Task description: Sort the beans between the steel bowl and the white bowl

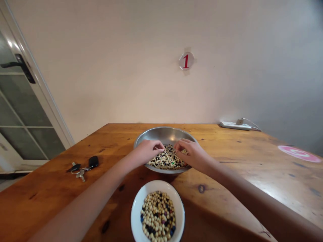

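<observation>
A wide metal bowl (165,131) holds many small beads (168,159), mostly cream and black, with a green one among them. Over its left side is my left hand (150,149), thumb and fingers pinched together just above the beads. My right hand (188,152) is over the right side, its fingers bent down and closed at the beads. Whatever either hand pinches is too small to make out. Nearer to me stands a white bowl (135,215) with larger cream, black and blue beads (157,215).
The wooden table (111,141) meets the wall at the back. Keys with a black fob (93,162) lie at the left. A white power strip (234,125) with a plug sits at the back right, and a pink round sticker (299,153) is at the far right.
</observation>
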Tool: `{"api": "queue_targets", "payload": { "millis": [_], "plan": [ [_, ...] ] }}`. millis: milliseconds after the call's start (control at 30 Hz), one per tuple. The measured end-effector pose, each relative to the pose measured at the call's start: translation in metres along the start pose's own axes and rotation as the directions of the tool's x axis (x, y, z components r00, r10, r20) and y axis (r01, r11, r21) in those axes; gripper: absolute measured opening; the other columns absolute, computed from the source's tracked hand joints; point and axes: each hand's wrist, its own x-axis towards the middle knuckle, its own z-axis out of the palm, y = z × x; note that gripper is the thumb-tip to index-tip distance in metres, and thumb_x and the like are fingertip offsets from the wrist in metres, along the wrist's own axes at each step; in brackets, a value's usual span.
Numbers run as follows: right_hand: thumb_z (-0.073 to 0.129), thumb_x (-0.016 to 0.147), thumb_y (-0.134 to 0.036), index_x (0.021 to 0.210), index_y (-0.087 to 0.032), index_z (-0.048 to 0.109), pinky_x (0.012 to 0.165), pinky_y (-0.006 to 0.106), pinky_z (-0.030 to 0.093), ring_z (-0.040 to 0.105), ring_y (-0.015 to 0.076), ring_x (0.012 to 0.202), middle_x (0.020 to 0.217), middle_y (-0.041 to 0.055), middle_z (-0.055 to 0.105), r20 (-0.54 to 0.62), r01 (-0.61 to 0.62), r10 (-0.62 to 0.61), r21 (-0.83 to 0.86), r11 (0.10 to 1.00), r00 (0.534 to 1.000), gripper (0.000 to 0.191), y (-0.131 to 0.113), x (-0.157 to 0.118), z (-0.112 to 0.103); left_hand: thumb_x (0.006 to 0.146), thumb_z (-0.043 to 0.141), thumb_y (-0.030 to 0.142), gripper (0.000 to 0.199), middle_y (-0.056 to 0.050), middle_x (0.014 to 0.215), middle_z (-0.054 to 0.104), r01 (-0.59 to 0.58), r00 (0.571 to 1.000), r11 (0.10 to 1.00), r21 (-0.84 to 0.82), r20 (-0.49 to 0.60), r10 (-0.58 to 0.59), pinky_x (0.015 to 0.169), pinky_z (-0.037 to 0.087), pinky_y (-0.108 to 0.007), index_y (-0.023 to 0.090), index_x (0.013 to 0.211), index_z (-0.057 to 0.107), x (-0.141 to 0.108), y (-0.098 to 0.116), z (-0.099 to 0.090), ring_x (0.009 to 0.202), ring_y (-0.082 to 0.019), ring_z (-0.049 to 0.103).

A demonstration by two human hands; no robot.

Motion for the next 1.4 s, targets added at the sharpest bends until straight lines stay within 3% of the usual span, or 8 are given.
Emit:
{"api": "queue_targets", "payload": {
  "millis": [133,300,633,1400],
  "plan": [
    [0.045,0.074,-0.015,0.068,-0.016,0.051,0.063,0.026,0.041,0.052,0.0117,0.068,0.084,0.0058,0.056,-0.057,0.024,-0.021,0.044,0.999,0.998,0.008,0.0013,0.0006,0.0013,0.071,0.055,0.030,0.015,-0.004,0.090,0.066,-0.035,0.999,0.998,-0.057,-0.034,0.033,0.076,0.044,-0.029,0.020,0.079,0.064,-0.0004,0.0019,-0.0010,0.086,-0.018,0.059],
    [0.044,0.078,-0.016,0.074,-0.017,0.054,0.063,0.025,0.041,0.053,0.0115,0.066,0.075,0.0026,0.054,-0.007,0.057,-0.057,0.033,0.998,0.998,0.011,-0.0031,-0.0021,0.0010,0.071,0.057,0.030,0.012,-0.004,0.097,0.065,-0.129,0.991,0.985,-0.110,-0.050,0.124,0.082,0.043,-0.032,0.021,0.077,0.062,-0.0008,0.0021,-0.0015,0.092,-0.018,0.057],
    [0.045,0.080,-0.023,0.074,-0.017,0.058,0.055,0.023,0.037,0.051,0.0102,0.058,0.065,0.0018,0.060,0.030,0.015,-0.018,0.082,0.996,0.999,0.015,-0.0047,-0.0031,0.0020,0.070,0.062,0.022,0.007,-0.001,0.099,0.063,-0.275,0.960,0.961,-0.012,-0.063,0.274,0.088,0.039,-0.031,0.022,0.076,0.065,-0.0003,0.0017,-0.0029,0.094,-0.015,0.056],
    [0.045,0.078,-0.022,0.071,-0.018,0.058,0.053,0.023,0.033,0.048,0.0099,0.057,0.065,0.0001,0.059,0.050,0.019,-0.019,0.012,1.000,0.999,0.015,-0.0077,-0.0036,0.0034,0.070,0.064,0.023,0.009,0.000,0.096,0.065,-0.316,0.947,0.948,0.027,-0.053,0.317,0.084,0.041,-0.027,0.024,0.078,0.067,0.0007,-0.0018,0.0004,0.089,-0.013,0.058]
  ]
}}
